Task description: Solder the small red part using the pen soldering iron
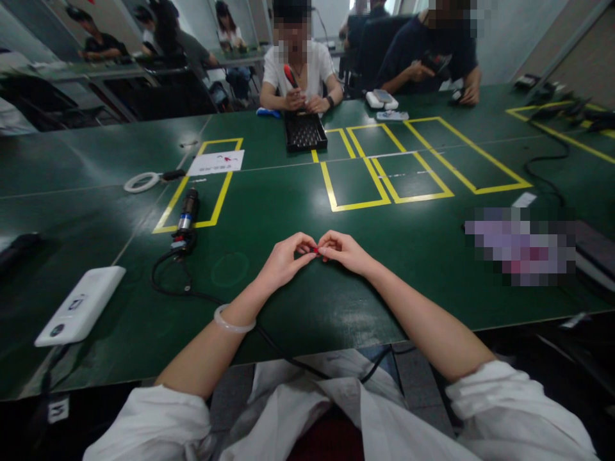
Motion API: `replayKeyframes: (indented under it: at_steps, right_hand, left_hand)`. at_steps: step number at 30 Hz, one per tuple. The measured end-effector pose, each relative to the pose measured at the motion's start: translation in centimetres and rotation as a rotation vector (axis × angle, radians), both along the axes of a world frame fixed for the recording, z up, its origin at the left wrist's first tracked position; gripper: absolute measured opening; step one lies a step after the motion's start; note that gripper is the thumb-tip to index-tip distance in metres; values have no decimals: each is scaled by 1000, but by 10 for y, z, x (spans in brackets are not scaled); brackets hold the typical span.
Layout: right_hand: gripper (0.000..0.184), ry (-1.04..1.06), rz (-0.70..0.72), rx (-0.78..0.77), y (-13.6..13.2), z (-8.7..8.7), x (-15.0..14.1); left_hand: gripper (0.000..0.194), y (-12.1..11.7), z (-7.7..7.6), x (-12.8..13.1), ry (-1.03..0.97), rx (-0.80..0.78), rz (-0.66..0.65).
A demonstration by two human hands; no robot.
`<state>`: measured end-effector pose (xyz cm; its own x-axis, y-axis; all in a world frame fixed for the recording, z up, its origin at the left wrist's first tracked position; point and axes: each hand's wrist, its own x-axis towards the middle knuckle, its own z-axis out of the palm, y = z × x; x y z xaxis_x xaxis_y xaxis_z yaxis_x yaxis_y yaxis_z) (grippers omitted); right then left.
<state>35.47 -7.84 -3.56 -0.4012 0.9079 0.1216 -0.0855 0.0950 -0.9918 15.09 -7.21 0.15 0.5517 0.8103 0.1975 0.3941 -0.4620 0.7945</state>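
Above the green table (269, 320), my left hand (288, 257) and my right hand (346, 251) meet fingertip to fingertip. Both are closed in a pinch on a small red piece (316, 250), mostly covered by the fingers, too small to tell its kind. A pale bangle (234, 325) circles my left wrist. Left of my hands lies a black and silver cylindrical tool (187, 211) with a black cable (156, 272). Farther back, a white paper card (216, 164) carries small red and dark marks or pieces that I cannot make out.
A white power bank (81, 307) lies at left, near a white cable coil (142, 182). Yellow tape frames (360, 207) mark the table. Opposite, a co-worker (300, 77) holds a red-and-black tool (290, 75) behind a black tray (305, 146). A blurred purple object (521, 246) lies right.
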Motion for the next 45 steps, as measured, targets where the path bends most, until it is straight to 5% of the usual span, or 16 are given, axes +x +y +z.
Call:
replayKeyframes:
  at_steps: [14, 25, 39, 45]
  right_hand:
    - [21, -238, -116, 277, -4, 3, -2]
    - [33, -42, -61, 22, -1, -6, -3]
    - [28, -91, -21, 119, 0, -11, -1]
    - [32, -49, -52, 47, -1, -6, -3]
  left_hand:
    - [19, 2, -4, -7, 5, -2, 17]
    - [28, 0, -4, -7, 50, -74, -34]
    - [30, 1, -8, -7, -48, -99, 16]
    - [18, -2, -5, -7, 17, 57, 26]
